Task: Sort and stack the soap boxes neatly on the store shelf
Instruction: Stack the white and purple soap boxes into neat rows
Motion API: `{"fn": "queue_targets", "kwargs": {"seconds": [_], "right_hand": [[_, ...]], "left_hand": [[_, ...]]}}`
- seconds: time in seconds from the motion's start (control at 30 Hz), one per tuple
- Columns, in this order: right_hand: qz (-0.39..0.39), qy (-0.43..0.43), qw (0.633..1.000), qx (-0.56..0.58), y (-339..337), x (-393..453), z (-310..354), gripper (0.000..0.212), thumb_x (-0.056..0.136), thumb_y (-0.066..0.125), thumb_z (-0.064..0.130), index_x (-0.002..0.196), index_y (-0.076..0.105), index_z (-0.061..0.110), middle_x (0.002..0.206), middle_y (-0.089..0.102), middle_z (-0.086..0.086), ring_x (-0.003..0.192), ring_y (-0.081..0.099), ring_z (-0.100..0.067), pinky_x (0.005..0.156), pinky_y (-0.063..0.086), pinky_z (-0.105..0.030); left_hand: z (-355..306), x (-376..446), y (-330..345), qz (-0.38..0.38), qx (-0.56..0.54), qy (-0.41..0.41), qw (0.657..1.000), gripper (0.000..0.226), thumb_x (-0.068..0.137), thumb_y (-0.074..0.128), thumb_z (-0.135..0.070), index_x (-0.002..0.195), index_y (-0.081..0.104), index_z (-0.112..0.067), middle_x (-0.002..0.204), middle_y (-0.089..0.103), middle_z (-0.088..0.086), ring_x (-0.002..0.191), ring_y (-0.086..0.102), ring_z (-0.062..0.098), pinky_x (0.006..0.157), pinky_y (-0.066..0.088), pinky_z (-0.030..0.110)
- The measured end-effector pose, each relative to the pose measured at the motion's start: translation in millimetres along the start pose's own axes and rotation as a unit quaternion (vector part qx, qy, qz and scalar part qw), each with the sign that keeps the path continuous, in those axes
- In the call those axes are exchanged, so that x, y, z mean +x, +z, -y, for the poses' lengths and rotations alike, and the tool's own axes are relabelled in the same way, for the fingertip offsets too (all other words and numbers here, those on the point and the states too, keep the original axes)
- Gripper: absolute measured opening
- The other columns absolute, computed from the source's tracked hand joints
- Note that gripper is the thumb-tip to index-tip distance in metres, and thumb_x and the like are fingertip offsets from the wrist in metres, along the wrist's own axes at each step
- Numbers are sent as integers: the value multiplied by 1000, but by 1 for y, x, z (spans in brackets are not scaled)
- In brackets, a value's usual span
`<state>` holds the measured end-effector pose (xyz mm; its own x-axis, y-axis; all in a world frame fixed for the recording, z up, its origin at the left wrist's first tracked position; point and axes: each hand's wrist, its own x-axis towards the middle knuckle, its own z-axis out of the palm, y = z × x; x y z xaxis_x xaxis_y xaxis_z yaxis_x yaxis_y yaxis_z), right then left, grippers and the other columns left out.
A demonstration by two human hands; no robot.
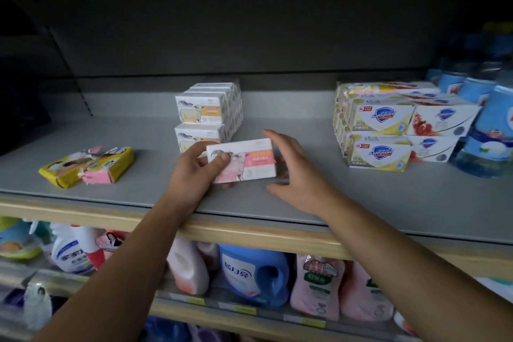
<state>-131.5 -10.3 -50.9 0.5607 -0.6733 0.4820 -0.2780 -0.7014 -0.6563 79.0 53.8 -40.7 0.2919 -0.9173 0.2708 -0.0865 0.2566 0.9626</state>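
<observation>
A pink-and-white soap box (247,159) with a cow picture is held just above the grey shelf (361,203), near its middle. My left hand (194,172) grips the box's left end, thumb across its front. My right hand (294,172) is at the box's right end with fingers spread behind and beside it. Right behind the box stands a two-high stack of yellow-and-white cow soap boxes (206,115), several deep. Stacked Safeguard soap boxes (388,125) fill the right side.
A torn yellow soap pack with a pink bar (88,166) lies at the shelf's left. Blue water bottles (494,119) stand at the far right. The wooden shelf lip (249,233) runs under my arms; detergent bottles (255,272) fill the shelf below.
</observation>
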Motion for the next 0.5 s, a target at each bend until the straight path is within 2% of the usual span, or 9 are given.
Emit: {"fn": "queue_targets", "kwargs": {"seconds": [0.07, 0.17, 0.27, 0.37, 0.43, 0.5], "right_hand": [[-12, -9, 1000, 9, 1, 2, -2, 92, 72, 74, -1, 148, 32, 29, 140, 38, 6, 111, 53, -8, 96, 50, -31], [-23, 24, 997, 64, 1, 3, -1, 82, 70, 79, 13, 140, 41, 31, 124, 58, 2, 98, 65, -17, 88, 55, -41], [-47, 73, 990, 108, 2, 2, 1, 71, 61, 79, 44, 124, 52, 32, 104, 66, 10, 83, 68, -9, 79, 57, -33], [-98, 124, 975, 158, -1, 6, 6, 55, 60, 70, 63, 101, 61, 28, 83, 70, 6, 71, 70, -16, 65, 56, -33], [-124, 169, 958, 196, -6, 7, 8, 59, 61, 63, 68, 93, 67, 18, 67, 68, 0, 55, 68, -21, 51, 51, -30], [-112, 211, 949, 206, -11, 7, 9, 65, 61, 55, 70, 93, 69, 14, 62, 67, -6, 49, 66, -23, 47, 48, -28]], "left_hand": [[-1, -1, 0, 7, -25, -13, 1000, 33, 89, 65, -19, 121, 59, -14, 93, 72, 22, 70, 70, 31, 56, 60, 39], [-2, 0, 2, 11, -46, -25, 999, 37, 91, 64, -21, 127, 59, -21, 94, 73, 17, 64, 68, 27, 47, 54, 31], [-4, 0, 1, 44, -69, -25, 996, 38, 88, 63, -26, 122, 63, -11, 104, 71, 13, 77, 70, 22, 56, 59, 30], [-4, -2, 0, 73, -80, -20, 994, 38, 79, 66, -31, 111, 66, -10, 93, 72, 14, 73, 70, 25, 68, 60, 30], [-4, -4, 3, 64, -35, -11, 997, 32, 81, 63, -32, 104, 66, -10, 83, 72, 15, 67, 69, 23, 65, 58, 27], [-3, -4, 8, 46, 22, -8, 999, 28, 89, 60, -32, 95, 66, -6, 69, 70, 14, 58, 65, 21, 58, 55, 26]]}}
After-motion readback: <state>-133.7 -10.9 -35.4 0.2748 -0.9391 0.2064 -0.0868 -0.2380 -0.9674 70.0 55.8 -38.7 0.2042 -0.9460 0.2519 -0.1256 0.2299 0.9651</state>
